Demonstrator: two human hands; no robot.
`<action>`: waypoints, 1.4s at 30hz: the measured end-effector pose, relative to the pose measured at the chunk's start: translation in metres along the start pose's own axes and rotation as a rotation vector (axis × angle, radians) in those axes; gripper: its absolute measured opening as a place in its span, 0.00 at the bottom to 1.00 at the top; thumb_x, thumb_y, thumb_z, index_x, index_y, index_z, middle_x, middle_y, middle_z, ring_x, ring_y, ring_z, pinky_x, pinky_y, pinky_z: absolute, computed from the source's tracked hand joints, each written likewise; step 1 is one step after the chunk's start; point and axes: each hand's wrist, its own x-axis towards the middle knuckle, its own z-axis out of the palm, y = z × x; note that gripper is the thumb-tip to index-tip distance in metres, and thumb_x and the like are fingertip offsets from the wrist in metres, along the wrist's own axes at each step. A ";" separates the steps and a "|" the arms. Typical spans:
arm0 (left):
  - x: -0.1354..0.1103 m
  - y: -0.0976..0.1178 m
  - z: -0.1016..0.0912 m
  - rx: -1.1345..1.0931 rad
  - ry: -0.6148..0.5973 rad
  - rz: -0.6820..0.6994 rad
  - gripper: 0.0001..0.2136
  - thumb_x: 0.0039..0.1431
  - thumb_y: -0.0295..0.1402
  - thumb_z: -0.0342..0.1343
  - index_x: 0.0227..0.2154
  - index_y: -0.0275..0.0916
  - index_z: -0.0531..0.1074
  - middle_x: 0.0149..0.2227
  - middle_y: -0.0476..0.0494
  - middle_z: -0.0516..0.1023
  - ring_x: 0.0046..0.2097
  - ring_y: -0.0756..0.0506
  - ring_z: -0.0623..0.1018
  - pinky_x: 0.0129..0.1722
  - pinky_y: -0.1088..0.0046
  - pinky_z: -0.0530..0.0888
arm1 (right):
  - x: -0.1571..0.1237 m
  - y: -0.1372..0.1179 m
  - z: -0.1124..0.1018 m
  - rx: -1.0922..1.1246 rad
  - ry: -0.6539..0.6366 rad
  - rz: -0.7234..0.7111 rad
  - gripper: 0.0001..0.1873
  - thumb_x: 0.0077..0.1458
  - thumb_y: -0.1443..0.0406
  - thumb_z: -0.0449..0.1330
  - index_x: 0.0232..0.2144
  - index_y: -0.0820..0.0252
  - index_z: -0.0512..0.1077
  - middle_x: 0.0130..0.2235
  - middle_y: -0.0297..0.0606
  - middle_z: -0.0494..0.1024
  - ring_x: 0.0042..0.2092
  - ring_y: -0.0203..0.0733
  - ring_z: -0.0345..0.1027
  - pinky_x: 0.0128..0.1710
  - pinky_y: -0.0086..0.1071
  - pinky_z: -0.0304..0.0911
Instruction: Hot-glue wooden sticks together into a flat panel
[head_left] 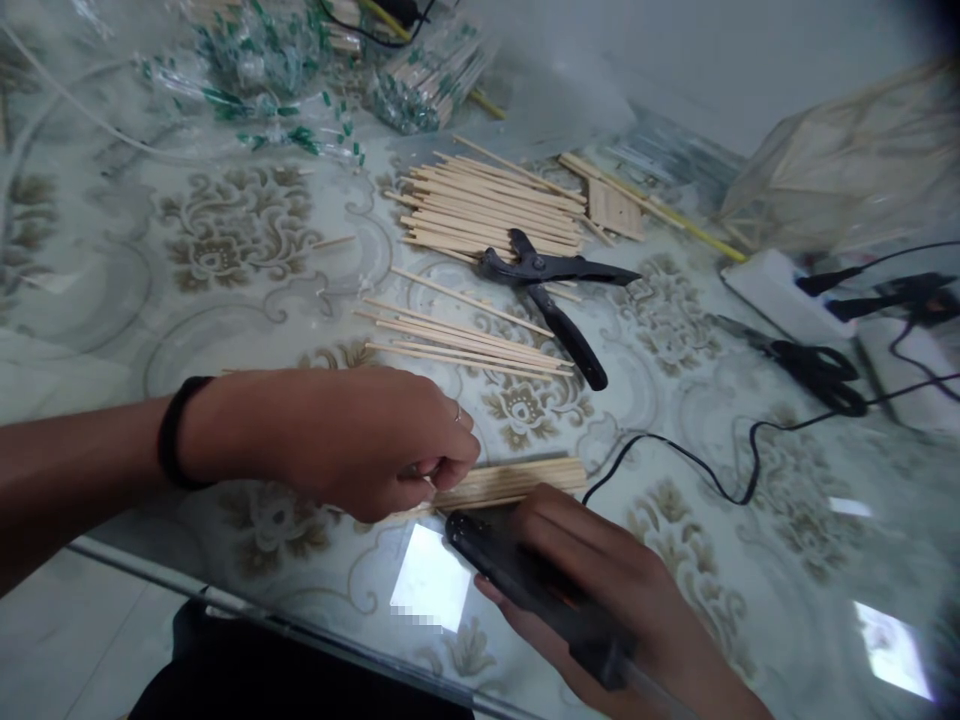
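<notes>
My left hand (pixel 360 440) reaches in from the left with a black band on the wrist. Its fingers are closed, pinching one end of a flat row of wooden sticks (pixel 517 480) lying on the glass table top (pixel 225 250). My right hand (pixel 607 600) comes from the lower right, wrapped round a black glue gun (pixel 525 590). The gun's nozzle points at the near edge of the stick row, close to my left fingertips.
Black cutting pliers (pixel 555 300) lie beyond, beside loose sticks (pixel 465 335) and a bigger stick pile (pixel 495 205). Black scissors (pixel 810 362), a white power strip (pixel 780 290) and a black cord (pixel 720 470) are at right. Plastic packets (pixel 277 70) lie at the back. The table's front edge runs at bottom left.
</notes>
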 end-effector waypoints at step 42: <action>-0.003 -0.004 0.000 -0.052 0.016 0.019 0.11 0.57 0.17 0.60 0.29 0.41 0.70 0.30 0.55 0.74 0.33 0.50 0.72 0.35 0.73 0.66 | 0.001 0.003 0.000 -0.029 -0.049 0.022 0.14 0.60 0.75 0.58 0.29 0.53 0.60 0.29 0.31 0.68 0.31 0.40 0.66 0.27 0.33 0.53</action>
